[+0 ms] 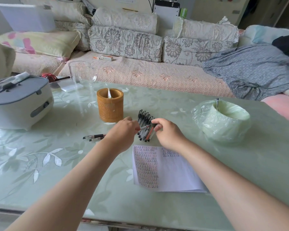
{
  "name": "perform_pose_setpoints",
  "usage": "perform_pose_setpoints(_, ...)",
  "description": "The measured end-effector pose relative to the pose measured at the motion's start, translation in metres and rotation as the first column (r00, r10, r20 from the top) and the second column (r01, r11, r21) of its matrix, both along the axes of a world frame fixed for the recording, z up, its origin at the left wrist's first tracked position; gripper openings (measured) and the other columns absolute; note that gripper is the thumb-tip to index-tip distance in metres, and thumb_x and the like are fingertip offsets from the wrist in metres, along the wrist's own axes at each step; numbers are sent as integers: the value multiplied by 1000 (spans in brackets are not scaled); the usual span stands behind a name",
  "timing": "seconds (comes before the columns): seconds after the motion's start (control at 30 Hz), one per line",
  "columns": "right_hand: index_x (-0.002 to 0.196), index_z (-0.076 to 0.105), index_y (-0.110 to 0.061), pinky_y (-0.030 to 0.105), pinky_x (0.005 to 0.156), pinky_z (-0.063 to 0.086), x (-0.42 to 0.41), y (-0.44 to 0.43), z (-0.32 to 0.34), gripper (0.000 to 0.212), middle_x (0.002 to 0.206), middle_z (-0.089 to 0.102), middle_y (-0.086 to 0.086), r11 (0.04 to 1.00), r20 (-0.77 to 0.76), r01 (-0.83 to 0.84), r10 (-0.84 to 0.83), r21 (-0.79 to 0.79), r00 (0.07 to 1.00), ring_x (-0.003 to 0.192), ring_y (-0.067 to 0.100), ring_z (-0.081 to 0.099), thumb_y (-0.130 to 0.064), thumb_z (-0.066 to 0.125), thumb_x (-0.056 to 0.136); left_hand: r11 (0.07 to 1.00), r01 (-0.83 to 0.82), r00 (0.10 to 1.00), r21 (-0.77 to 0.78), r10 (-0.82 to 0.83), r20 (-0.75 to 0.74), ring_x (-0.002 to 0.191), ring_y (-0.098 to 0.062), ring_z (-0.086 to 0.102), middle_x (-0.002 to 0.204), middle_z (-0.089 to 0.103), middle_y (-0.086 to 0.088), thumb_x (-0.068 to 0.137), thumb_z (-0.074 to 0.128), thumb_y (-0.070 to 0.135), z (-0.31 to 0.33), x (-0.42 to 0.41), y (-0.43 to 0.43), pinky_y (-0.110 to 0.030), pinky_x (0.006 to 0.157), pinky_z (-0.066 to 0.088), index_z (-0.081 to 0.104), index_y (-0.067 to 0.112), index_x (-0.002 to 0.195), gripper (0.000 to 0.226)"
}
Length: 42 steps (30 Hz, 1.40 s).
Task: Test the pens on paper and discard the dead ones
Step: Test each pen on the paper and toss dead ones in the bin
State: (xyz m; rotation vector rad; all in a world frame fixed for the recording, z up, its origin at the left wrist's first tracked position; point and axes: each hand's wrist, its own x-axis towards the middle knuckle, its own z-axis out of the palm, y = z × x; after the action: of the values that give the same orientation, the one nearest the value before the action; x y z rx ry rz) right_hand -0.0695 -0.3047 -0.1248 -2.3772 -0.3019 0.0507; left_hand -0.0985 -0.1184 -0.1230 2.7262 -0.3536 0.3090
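Both the left hand (123, 130) and right hand (168, 132) pinch one pen (145, 127) just above the pile of pens (144, 117). Best to tug the ends apart slowly, then scribble on the paper (173, 172) close by.

The table (157, 212) top is glossy and smooth, glass-like over a pale green leaf print. The pens (144, 116) are plastic, with clear barrels and black caps, as is the held pen (145, 127). The paper (177, 174) is matt. The left holder (110, 105) looks like matt bamboo. A thin, shiny, crinkled plastic bag (205, 120) lines the right bin (230, 114). The far sofa (140, 75) is quilted cloth.
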Motion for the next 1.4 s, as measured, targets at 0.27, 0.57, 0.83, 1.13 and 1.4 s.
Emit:
perform_pose_setpoints(0.27, 87, 73, -25, 20, 53, 43, -11, -21, 14, 6, 71, 67, -9, 988, -22, -10, 14, 152, 1000, 56, 3, 58, -24, 76, 83, 994, 97, 995, -55, -97, 14, 81, -12, 47, 93, 54, 2, 97, 53, 14, 9, -8, -22, -19, 73, 35, 71, 16, 102, 19)
perform_pose_setpoints(0.57, 84, 71, -24, 18, 54, 43, -32, -54, 22, 7, 70, 64, -9, 996, -35, 32, -30, 80, 999, 60, 7, 59, -19, 71, 87, 1000, 9, 985, -23, -13, -170, 79, -15, 55, 92, 63, 1, 97, 52, 24, 17, -30, -27, -24, 65, 43, 67, 17, 101, 17)
perform_pose_setpoints(0.83, 91, 67, -27, 18, 67, 42, -60, -72, 30, 5, 90, 66, -10, 991, -4, -8, 8, -132, 1000, 82, 8, 60, -24, 65, 88, 996, 7, 968, -84, -28, -251, 82, -16, 64, 94, 70, 3, 91, 64, 28, 29, -58, -30, -34, 77, 54, 70, 25, 104, 15)
perform_pose_setpoints(1.13, 113, 66, -36, 30, 78, 47, -102, -60, 38, 23, 99, 69, -7, 921, 32, -192, 216, -339, 976, 94, 18, 61, -41, 51, 96, 945, 62, 985, -322, -109, -130, 79, 2, 61, 84, 69, 17, 79, 74, 22, 21, -93, -55, -21, 72, 49, 70, 29, 88, 12)
perform_pose_setpoints(1.4, 100, 67, -32, 30, 80, 50, -115, -90, 26, 12, 92, 66, -13, 978, 53, -71, 83, -196, 995, 84, 11, 60, -30, 63, 89, 954, 52, 965, -295, -124, -231, 72, -2, 60, 73, 65, 17, 90, 63, 27, 20, -95, -61, -16, 65, 43, 71, 31, 88, 9)
